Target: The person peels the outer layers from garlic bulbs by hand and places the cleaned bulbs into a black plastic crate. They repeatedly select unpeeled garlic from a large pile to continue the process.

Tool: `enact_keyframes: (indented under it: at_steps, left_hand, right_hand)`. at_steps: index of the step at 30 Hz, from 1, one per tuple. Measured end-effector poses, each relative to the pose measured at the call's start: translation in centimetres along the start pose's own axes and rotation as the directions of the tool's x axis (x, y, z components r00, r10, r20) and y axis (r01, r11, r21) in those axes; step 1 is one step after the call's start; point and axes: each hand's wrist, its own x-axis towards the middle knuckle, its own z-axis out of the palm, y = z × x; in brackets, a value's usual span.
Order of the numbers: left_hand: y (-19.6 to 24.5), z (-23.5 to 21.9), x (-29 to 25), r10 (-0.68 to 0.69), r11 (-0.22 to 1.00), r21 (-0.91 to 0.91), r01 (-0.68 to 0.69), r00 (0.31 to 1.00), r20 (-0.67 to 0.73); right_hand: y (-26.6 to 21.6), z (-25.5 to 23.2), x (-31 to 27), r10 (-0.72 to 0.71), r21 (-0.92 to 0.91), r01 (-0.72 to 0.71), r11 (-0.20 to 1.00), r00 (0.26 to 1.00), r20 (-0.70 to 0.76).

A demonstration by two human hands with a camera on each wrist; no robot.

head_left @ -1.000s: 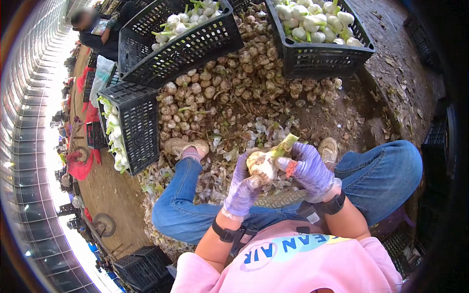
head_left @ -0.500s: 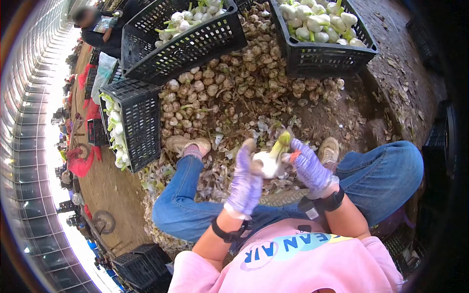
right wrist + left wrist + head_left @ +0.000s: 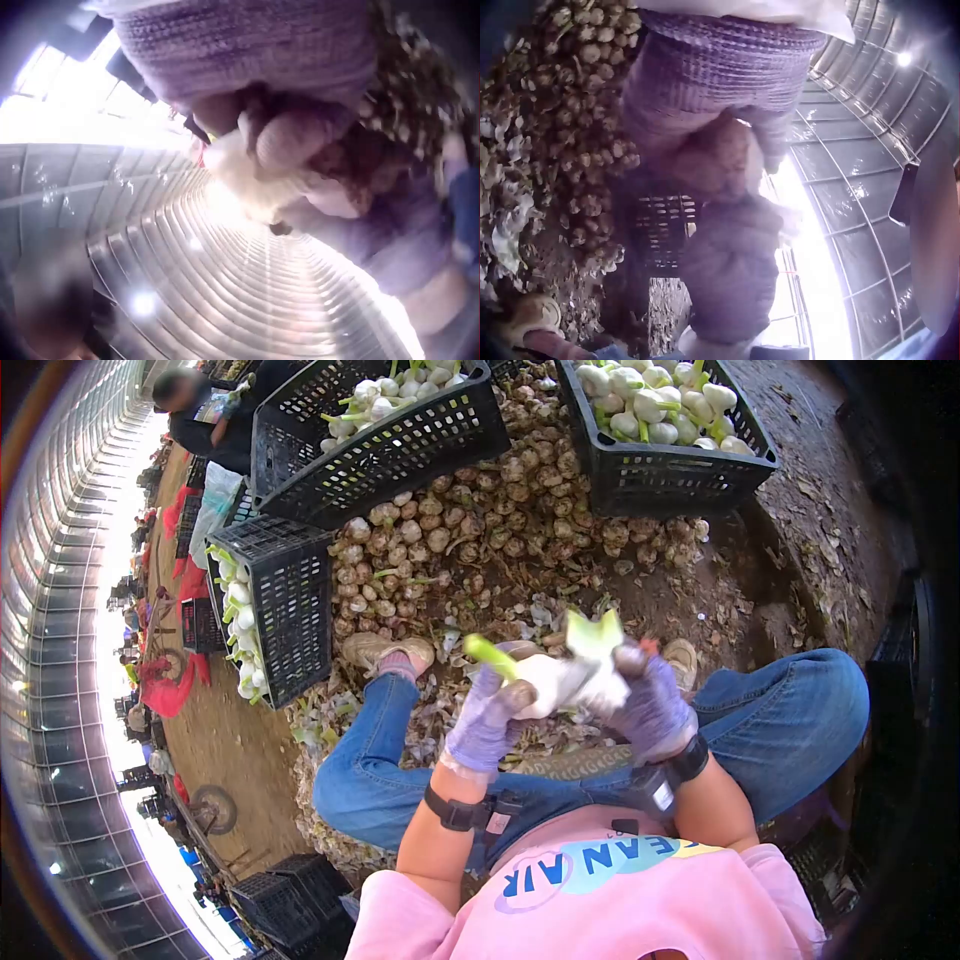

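Note:
A white garlic bulb (image 3: 541, 682) with a green stem pointing up and left is in my gloved left hand (image 3: 482, 722), its bare thumb tip pressed on the bulb's near side. My gloved right hand (image 3: 655, 705) pinches a strip of pale garlic skin (image 3: 594, 639) with a flared green end. That strip still joins the bulb along its right side, and both are blurred. In the left wrist view the left glove (image 3: 720, 75) covers most of the bulb. Pale garlic skin (image 3: 251, 180) shows under the right thumb in the right wrist view.
Dirty unpeeled garlic (image 3: 520, 490) lies heaped ahead, with loose skins (image 3: 450, 710) around my feet. Black crates (image 3: 685, 480) of white garlic stand at the back right, back left (image 3: 390, 470) and left (image 3: 290, 610). Another person (image 3: 205, 425) sits at the far left.
The brown-skinned bulb between my hands now shows white. Its stem has swung to the left, and my right hand has drawn a strip of skin away to the right.

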Motion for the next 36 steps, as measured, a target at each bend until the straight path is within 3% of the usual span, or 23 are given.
enact_keyframes:
  at_steps: [1, 3, 6, 9, 10, 11, 13, 15, 16, 17, 18, 19, 20, 21, 25, 26, 27, 29, 31, 32, 33, 34, 36]
  left_hand:
    - [0.3, 0.0, -0.1, 0.008, 0.994, -0.107, -0.001, 0.998, 0.063]
    - [0.6, 0.0, 0.1, 0.044, 0.989, -0.146, -0.028, 0.993, 0.109]
    - [0.8, -0.3, 0.3, 0.195, 0.953, 0.249, -0.173, 0.978, -0.07]
    - [0.7, -1.9, 0.2, 0.121, 0.957, 0.276, -0.085, 0.986, -0.116]
    - [0.6, -1.5, 0.3, 0.177, 0.976, 0.142, -0.168, 0.983, -0.056]
    - [0.7, -1.5, 0.1, 0.179, 0.975, 0.142, -0.169, 0.982, -0.061]
    - [0.6, -1.5, -0.3, 0.256, 0.962, -0.074, -0.264, 0.961, -0.108]
    - [0.2, -2.5, -0.4, 0.238, 0.955, -0.165, -0.247, 0.969, -0.073]
    - [-0.1, -2.7, -0.3, 0.202, 0.931, -0.288, -0.227, 0.973, -0.113]
    - [-0.4, -2.9, -0.2, 0.162, 0.89, -0.406, -0.209, 0.976, -0.147]
    - [-0.8, -3.2, -0.2, 0.152, 0.873, -0.442, -0.205, 0.977, -0.152]
    - [-0.9, -2.9, -0.2, 0.152, 0.874, -0.442, -0.204, 0.977, -0.151]
    - [-0.9, -2.3, -0.1, 0.104, 0.843, -0.507, -0.18, 0.979, -0.175]
    - [-1.0, -2.0, -0.1, 0.053, 0.807, -0.569, -0.159, 0.979, -0.197]
    - [-1.9, -1.2, 0.0, -0.043, 0.688, -0.721, -0.085, 0.987, -0.157]
    - [-1.9, -0.8, 0.1, -0.064, 0.719, -0.694, -0.032, 0.992, -0.113]
    - [-2.1, -0.4, 0.2, -0.066, 0.719, -0.695, -0.03, 0.992, -0.11]
    - [-2.6, 1.0, 0.4, -0.097, 0.841, -0.539, -0.041, 0.969, -0.226]
    - [-2.4, 1.7, 0.6, -0.093, 0.878, -0.477, -0.036, 0.965, -0.244]
    - [-2.4, 1.7, 0.7, -0.129, 0.897, -0.441, -0.034, 0.933, -0.335]
    - [-2.4, 1.7, 0.7, -0.158, 0.914, -0.404, -0.029, 0.892, -0.423]
    - [-2.3, 1.7, 0.8, -0.158, 0.915, -0.403, -0.029, 0.892, -0.424]
    - [-2.2, 1.7, 0.7, -0.132, 0.884, -0.464, -0.064, 0.916, -0.379]
  right_hand:
    - [-0.4, -0.1, 0.1, 0.012, 0.181, 0.0, 0.984, 0.998, -0.068]
    - [-1.0, 0.6, -0.2, 0.023, 0.231, -0.008, 0.973, 0.998, -0.061]
    - [-1.1, 1.2, -0.6, 0.043, 0.18, -0.056, 0.982, 0.996, 0.074]
    - [-0.9, 1.9, -0.6, 0.025, 0.076, -0.021, 0.997, 0.998, -0.054]
    - [-1.2, 1.7, -0.3, -0.088, 0.192, 0.11, 0.975, 0.989, -0.122]
    - [-1.4, 1.5, 0.1, -0.186, 0.296, 0.241, 0.924, 0.962, -0.202]
    - [-3.2, -0.2, 0.5, -0.483, 0.411, 0.446, 0.795, 0.875, -0.015]
    - [-4.8, 1.6, -1.2, -0.528, 0.257, 0.555, 0.791, 0.832, -0.169]
    - [-4.9, 2.9, -1.3, -0.467, 0.172, 0.469, 0.866, 0.882, -0.053]
    - [-4.0, 1.0, -1.3, -0.201, 0.52, 0.183, 0.834, 0.979, -0.022]
    - [-3.1, 1.0, -1.2, -0.292, 0.006, 0.292, 0.957, 0.956, 0.031]
    - [-2.2, 1.8, -1.2, -0.34, -0.502, 0.354, 0.789, 0.932, 0.123]
    - [-1.8, 3.4, -1.7, -0.234, -0.641, 0.145, 0.754, 0.971, -0.056]
    - [-1.2, 2.5, -1.0, -0.399, -0.844, 0.373, 0.386, 0.892, 0.211]
    - [0.3, 2.6, 0.1, -0.42, -0.878, 0.478, 0.013, 0.799, 0.43]
    - [0.8, 2.8, 0.5, -0.478, -0.823, 0.567, -0.046, 0.71, 0.517]
    - [1.3, 2.8, 0.7, -0.482, -0.804, 0.586, -0.101, 0.678, 0.555]
    - [2.0, 2.5, 0.7, -0.476, -0.803, 0.574, -0.159, 0.668, 0.572]
    - [2.1, 2.0, 0.5, -0.484, -0.816, 0.56, -0.147, 0.678, 0.553]
    - [1.9, 1.9, 0.1, -0.487, -0.831, 0.48, 0.282, 0.818, 0.308]
    - [1.5, 2.1, -0.3, -0.371, -0.682, 0.32, 0.658, 0.925, 0.075]
    - [0.9, 3.2, -0.1, -0.419, -0.448, 0.348, 0.823, 0.905, -0.068]
    - [-0.4, 2.4, 0.4, -0.429, -0.503, 0.323, 0.802, 0.897, -0.107]
